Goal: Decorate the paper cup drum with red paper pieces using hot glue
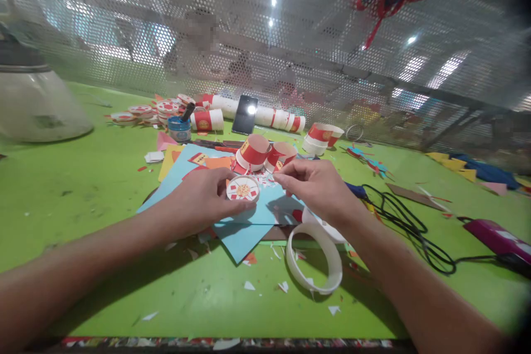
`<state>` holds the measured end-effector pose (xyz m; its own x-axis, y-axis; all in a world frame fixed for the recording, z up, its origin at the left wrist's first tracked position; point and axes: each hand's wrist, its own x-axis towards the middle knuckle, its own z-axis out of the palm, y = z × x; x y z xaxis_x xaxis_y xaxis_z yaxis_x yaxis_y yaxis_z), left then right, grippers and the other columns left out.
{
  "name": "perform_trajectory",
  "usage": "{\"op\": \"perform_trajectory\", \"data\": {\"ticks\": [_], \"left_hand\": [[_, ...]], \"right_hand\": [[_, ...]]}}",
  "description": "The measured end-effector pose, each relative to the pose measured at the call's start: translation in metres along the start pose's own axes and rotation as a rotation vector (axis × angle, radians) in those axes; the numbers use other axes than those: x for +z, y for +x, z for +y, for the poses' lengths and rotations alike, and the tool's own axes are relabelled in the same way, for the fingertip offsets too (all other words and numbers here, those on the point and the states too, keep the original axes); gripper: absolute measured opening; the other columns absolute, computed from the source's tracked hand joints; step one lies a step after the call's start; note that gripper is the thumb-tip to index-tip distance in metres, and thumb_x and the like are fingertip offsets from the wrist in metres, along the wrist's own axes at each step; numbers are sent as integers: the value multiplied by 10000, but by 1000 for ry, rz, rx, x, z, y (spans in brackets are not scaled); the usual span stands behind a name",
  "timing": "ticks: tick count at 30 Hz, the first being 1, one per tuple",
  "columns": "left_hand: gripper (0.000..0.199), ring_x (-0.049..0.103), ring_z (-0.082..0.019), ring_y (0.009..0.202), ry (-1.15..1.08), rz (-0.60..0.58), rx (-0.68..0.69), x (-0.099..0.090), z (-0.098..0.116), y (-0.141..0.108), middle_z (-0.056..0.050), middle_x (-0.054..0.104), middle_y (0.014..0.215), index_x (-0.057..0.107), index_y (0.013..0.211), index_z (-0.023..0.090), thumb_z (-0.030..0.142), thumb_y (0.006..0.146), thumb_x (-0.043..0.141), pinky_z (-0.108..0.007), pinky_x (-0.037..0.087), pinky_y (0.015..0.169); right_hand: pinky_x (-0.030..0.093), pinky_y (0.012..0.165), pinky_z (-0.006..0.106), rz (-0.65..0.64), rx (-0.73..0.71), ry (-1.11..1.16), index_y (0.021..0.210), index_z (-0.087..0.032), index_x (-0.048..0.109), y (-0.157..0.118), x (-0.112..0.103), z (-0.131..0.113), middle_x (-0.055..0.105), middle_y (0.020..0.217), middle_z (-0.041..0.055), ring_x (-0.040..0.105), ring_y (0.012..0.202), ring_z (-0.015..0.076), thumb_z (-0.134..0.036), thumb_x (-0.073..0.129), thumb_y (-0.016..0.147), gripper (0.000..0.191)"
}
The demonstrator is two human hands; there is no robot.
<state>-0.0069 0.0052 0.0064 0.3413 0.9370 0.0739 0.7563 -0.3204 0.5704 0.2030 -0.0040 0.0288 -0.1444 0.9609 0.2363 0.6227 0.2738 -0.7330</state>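
Observation:
My left hand (203,199) holds a small round white disc (243,188) with red pieces and a yellow centre pattern, gripped at its edge between thumb and fingers. To its right, my right hand (311,182) has its thumb and index finger pinched together; whatever is between the tips is too small to make out. Under both hands lie light blue paper sheets (244,238). Just beyond them are cut red and white paper cup pieces (254,152) and small paper scraps (263,178).
A white ring (314,259) lies by my right forearm. Farther back are a blue jar (179,129), a phone (245,114), stacked cups (269,115) and decorated discs (141,112). Black cable (398,215) and a purple device (495,238) are at right, a large clear container (39,99) at left.

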Motion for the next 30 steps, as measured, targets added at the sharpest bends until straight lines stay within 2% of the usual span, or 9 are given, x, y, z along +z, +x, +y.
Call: {"op": "perform_trajectory", "data": {"ticks": [5,10,15,17,19,22,26,28,30], "left_hand": [[459,437,-152,536,82,80,-31,-5,0,3,18,470,564,567,707,192,646,762,541,-276,277,487],[463,463,-163,547,60,110,-64,-9,3,2,13,488,569,613,757,187,646,742,565,-275,282,502],[465,463,-173,548,59,115,-82,-8,5,2,10,476,572,587,741,192,656,747,549,-283,285,515],[459,463,-173,552,78,114,-69,-6,6,1,4,482,581,542,699,201,657,756,538,-284,288,510],[458,469,-172,556,97,101,-43,-2,7,0,-2,497,589,480,648,212,653,755,540,-281,295,502],[451,457,-159,532,99,71,-4,3,7,-3,7,494,568,421,607,219,624,745,563,-273,288,485],[409,465,-157,519,89,46,34,9,6,-4,12,509,555,471,637,210,592,750,565,-271,290,487],[389,496,-176,537,100,36,44,11,5,-5,-1,542,585,516,691,205,584,772,546,-278,308,500],[397,522,-198,556,120,27,36,12,4,-4,-18,567,612,546,765,195,590,792,518,-290,324,514]], "right_hand": [[394,554,268,-54,-11,-126,662,-166,689,-1,-11,2,633,633,7,519,586,123,-188,640,777,127],[372,505,262,164,-6,-165,650,-166,688,3,-23,2,589,562,-3,491,526,114,-213,630,776,146],[391,470,262,256,63,-98,714,-147,705,10,-27,12,578,533,0,514,482,119,-200,636,765,100],[422,476,271,313,64,-82,853,-127,726,15,-32,19,647,636,35,569,506,136,-185,627,770,142],[459,502,282,393,53,-76,998,-127,717,20,-42,28,709,869,89,627,574,153,-171,635,757,259],[494,581,307,569,26,-124,1076,-144,704,28,-63,40,696,1063,121,666,707,190,-188,677,719,361],[497,647,310,736,8,-242,1001,-109,719,32,-82,50,720,906,107,664,778,212,-248,632,763,289],[484,594,292,690,22,-297,828,-102,729,32,-82,50,700,703,71,646,659,189,-320,581,824,264],[473,552,276,608,45,-362,775,-106,717,31,-79,50,669,619,45,619,588,167,-399,537,875,358]]}}
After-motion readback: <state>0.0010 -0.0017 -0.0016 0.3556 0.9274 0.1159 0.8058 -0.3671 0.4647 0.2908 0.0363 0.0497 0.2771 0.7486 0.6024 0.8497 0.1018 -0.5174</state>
